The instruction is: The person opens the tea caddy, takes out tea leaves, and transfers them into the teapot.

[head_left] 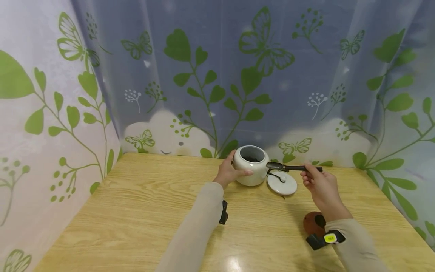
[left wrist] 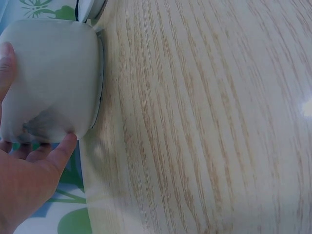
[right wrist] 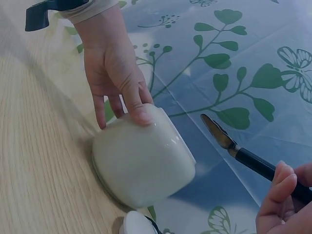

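A white ceramic jar (head_left: 250, 176) stands upright near the table's back edge, its round mouth uncovered and something dark inside. My left hand (head_left: 227, 172) holds it from the left, thumb on the front and fingers around the side; the right wrist view shows that same grip on the jar (right wrist: 141, 161). In my right hand (head_left: 321, 185) is a small scoop (right wrist: 258, 165), pinched by its black handle. The metal bowl of the scoop points left, beside the jar and above the white lid (head_left: 283, 186). That lid lies on the table with a dark cord at its knob.
A rounded reddish-brown object with a dark opening (head_left: 310, 223) sits on the wooden table (head_left: 153, 211), partly hidden by my right wrist. Curtains with leaves and butterflies (head_left: 224, 75) hang right behind the table and at both sides.
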A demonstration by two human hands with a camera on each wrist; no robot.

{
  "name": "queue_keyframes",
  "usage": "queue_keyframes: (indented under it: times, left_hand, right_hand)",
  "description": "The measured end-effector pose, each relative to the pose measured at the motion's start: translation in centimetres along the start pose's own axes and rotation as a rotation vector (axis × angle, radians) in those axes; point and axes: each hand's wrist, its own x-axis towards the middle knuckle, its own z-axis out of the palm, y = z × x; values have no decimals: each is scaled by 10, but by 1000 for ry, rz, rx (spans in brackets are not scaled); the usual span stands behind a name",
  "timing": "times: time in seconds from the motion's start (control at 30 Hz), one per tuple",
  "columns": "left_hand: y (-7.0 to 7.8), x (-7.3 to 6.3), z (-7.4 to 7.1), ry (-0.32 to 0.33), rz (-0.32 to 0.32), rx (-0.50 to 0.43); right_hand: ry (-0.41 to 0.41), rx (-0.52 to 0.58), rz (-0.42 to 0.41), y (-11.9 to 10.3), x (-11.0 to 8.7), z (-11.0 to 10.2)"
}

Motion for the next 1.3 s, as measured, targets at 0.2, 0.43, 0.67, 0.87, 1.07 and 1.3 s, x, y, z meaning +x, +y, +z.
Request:
queue_keyframes:
  times: [0.2,0.43,0.67,0.87,1.07,1.3]
  left_hand:
    - [-1,2,0,5,-2,-4]
    - [-2,2,4,-8,9,4]
    - [-4,4,4,1,14,-10]
    - [-6,5,2,3,14,-6]
    - [-7,5,2,10,16,5]
    - [-5,4,2,5,9,15]
  right_hand:
    - [34,-50,13,5,16,19]
    - [98,-193,7,5,37,36]
    - [124,-301,-63,10,55,52]
    - [120,-473,-169,26,71,60]
    - [121,-654,-292,45,75,71]
    - [126,-843,-406,58,77,80]
